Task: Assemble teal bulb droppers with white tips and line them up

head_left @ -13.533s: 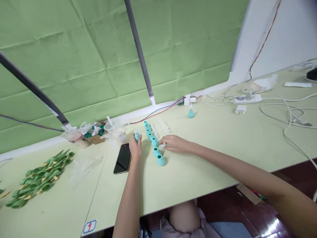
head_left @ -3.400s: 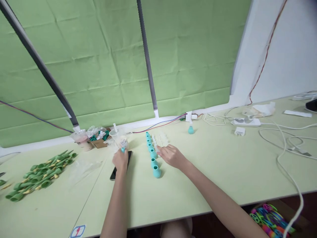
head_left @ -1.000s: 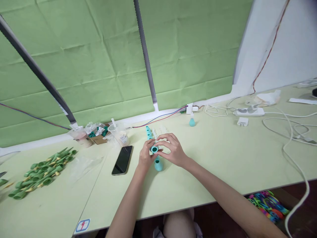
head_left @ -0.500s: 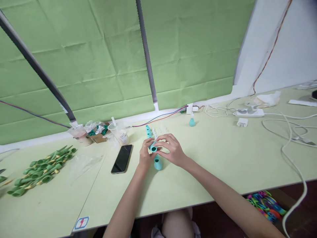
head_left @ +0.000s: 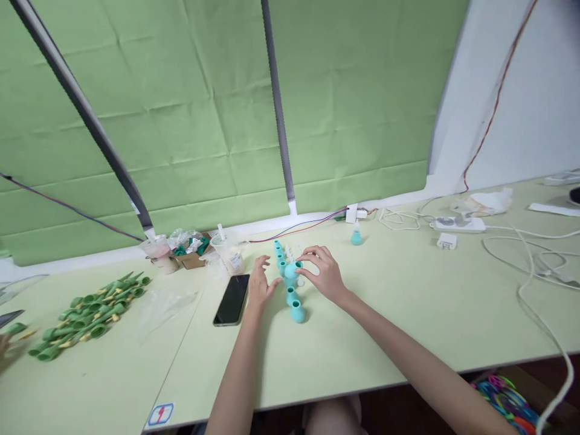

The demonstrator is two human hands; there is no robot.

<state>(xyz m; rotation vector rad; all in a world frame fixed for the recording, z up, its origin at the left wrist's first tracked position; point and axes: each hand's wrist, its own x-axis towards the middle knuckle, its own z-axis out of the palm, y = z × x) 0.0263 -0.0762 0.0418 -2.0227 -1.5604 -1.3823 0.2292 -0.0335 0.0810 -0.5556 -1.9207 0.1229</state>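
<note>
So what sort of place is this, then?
Probably a small workshop: teal bulb-shaped pieces stand in a row on a long worktable, many green parts lie heaped to the left, and a label marks the table's near edge.

Red "9" on blue-bordered sticker (head_left: 161, 414) on table (head_left: 326, 356).

Head-worn view: from above near side of table (head_left: 371, 338), facing forward-down toward green sheet (head_left: 362, 109).

White pieces (head_left: 292, 250) partly hidden behind right hand (head_left: 325, 277). Cup label (head_left: 235, 261): print too small to read. Co-worker's hand (head_left: 3, 345) cut off by left edge; black object (head_left: 575, 196), by right.
</note>
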